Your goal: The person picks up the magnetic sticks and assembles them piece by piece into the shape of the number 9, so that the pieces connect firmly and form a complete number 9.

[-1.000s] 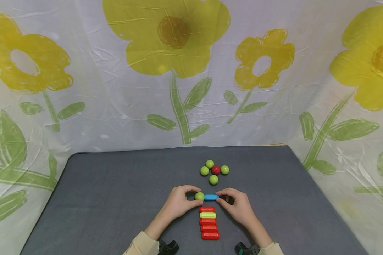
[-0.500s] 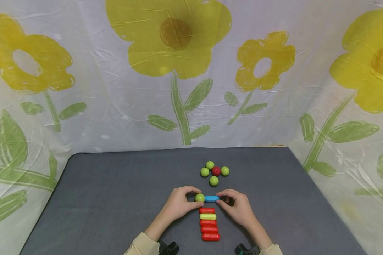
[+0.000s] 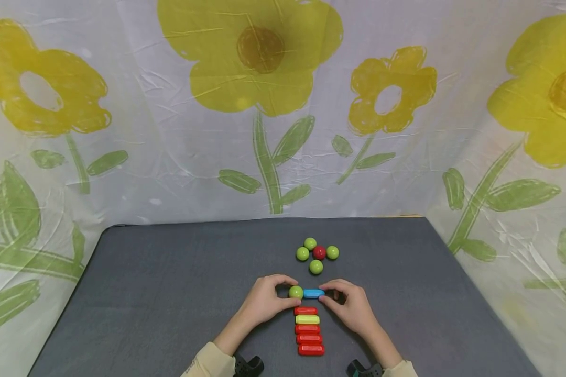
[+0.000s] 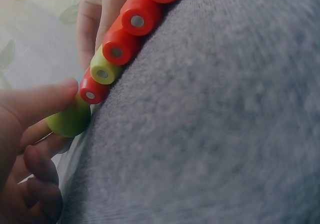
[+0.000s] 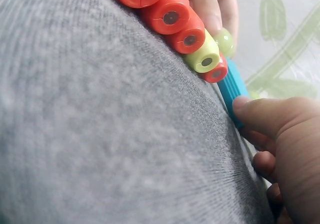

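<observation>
My left hand (image 3: pixel 265 299) pinches a green ball (image 3: pixel 295 292) between thumb and fingertips. Against the ball's right side lies a blue magnetic rod (image 3: pixel 313 294), its far end pinched by my right hand (image 3: pixel 351 303). Ball and rod form one straight line across the table. Just below them lies a column of rods side by side: several red rods (image 3: pixel 309 339) and one yellow-green rod (image 3: pixel 307 319). In the left wrist view, silvery discs show in the red rod ends (image 4: pixel 137 21). The right wrist view shows my thumb on the ridged blue rod (image 5: pixel 233 87).
Beyond my hands, several green balls (image 3: pixel 316 267) surround a red ball (image 3: pixel 319 253). The dark grey cloth-covered table (image 3: pixel 170 293) reaches back to a white curtain (image 3: pixel 179 173) printed with yellow flowers. Dark wrist devices (image 3: pixel 249 366) sit at both cuffs.
Both hands keep their pinch on the green ball and the blue rod. The whole head view has shifted by a few pixels; nothing on the table has visibly moved.
</observation>
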Action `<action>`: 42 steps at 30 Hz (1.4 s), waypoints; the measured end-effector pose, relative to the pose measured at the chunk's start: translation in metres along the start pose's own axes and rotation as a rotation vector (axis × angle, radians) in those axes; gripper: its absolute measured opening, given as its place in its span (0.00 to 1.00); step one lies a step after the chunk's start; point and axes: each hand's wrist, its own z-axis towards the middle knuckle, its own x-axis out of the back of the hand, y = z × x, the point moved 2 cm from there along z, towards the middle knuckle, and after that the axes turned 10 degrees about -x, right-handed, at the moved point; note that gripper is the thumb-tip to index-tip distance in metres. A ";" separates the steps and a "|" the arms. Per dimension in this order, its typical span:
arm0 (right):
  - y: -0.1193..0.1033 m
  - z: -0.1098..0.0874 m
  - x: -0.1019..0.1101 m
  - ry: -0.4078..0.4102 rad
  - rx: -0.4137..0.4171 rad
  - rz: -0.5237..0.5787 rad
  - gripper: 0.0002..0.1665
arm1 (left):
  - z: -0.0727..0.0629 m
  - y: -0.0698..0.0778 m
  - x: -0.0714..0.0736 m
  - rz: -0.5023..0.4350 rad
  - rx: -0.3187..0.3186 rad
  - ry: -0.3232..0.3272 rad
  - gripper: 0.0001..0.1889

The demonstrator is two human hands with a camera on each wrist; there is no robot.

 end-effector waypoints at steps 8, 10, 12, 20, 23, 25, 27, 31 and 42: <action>-0.001 0.001 0.000 -0.005 -0.007 0.006 0.14 | 0.000 0.009 0.009 0.017 0.006 0.041 0.21; 0.000 0.001 0.000 -0.001 -0.006 0.004 0.14 | 0.000 0.015 0.011 0.015 0.001 0.045 0.20; 0.000 0.001 0.000 0.002 -0.004 0.002 0.14 | 0.000 0.022 0.011 0.022 -0.014 0.031 0.19; 0.001 0.000 0.002 0.014 0.030 0.013 0.13 | 0.002 0.048 -0.007 0.239 -0.161 -0.120 0.11; 0.001 0.000 0.002 0.004 0.025 0.019 0.13 | 0.002 0.049 -0.014 0.293 -0.150 -0.133 0.08; 0.001 0.000 0.001 -0.004 0.015 0.020 0.13 | 0.001 0.049 -0.017 0.306 -0.135 -0.133 0.07; 0.000 0.000 0.001 -0.010 0.005 0.017 0.13 | 0.001 0.048 -0.019 0.302 -0.127 -0.130 0.05; 0.000 0.000 0.001 0.004 0.012 0.012 0.13 | 0.000 0.048 -0.020 0.296 -0.125 -0.131 0.04; -0.001 0.000 0.001 0.011 0.022 0.004 0.13 | 0.005 0.051 -0.023 0.376 -0.126 -0.205 0.06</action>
